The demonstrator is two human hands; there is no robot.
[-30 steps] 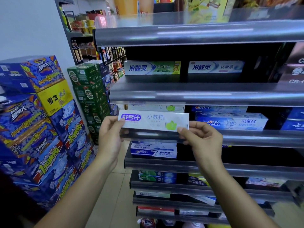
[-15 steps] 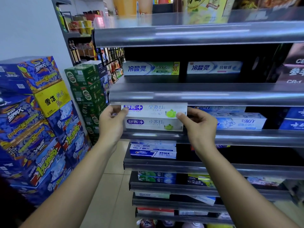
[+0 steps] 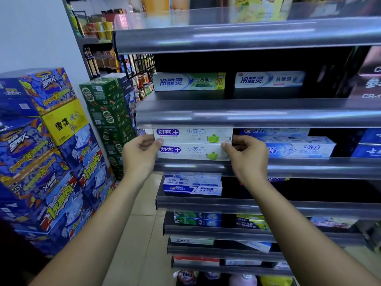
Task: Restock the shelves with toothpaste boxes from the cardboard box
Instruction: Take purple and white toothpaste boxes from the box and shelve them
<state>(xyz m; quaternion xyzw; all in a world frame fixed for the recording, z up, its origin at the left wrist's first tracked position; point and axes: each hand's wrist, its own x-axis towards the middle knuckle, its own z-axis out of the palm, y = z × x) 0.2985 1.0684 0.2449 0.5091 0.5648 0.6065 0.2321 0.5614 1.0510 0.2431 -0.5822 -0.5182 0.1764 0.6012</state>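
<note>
Hands gripped one box from both ends: left hand [image 3: 140, 157] pinched the left end of the upper toothpaste box [image 3: 193, 135], right hand [image 3: 245, 157] pinched its right end, fingers curled. It lay flat atop an identical lower toothpaste box [image 3: 191, 151] on the shelf [image 3: 288, 168]. Crest boxes [image 3: 299, 148] sat just right; drink cartons [image 3: 41, 151] were stacked at left
</note>
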